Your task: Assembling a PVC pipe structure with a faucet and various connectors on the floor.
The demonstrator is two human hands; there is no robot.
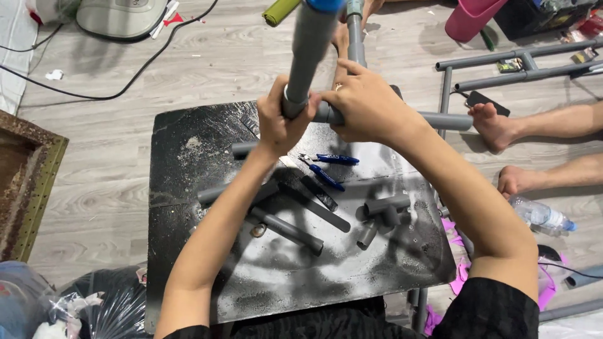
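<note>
My left hand (281, 122) grips the lower end of a grey plastic pipe (309, 47) that rises toward the camera. My right hand (364, 103) clasps the grey pipe fitting (328, 113) at the joint, where a horizontal grey pipe (447, 120) runs off to the right. Both hands hover over the far edge of a black, paint-stained board (182, 163). On the board below lie blue-handled pliers (330, 166), several short grey pipe pieces (287, 229) and a grey tee fitting (382, 212).
Another person's bare feet (493, 125) rest on the wooden floor at right, near a grey pipe frame (512, 66) and a plastic water bottle (541, 215). A black cable (135, 78) crosses the floor at upper left. A pink bucket (470, 17) stands at the top.
</note>
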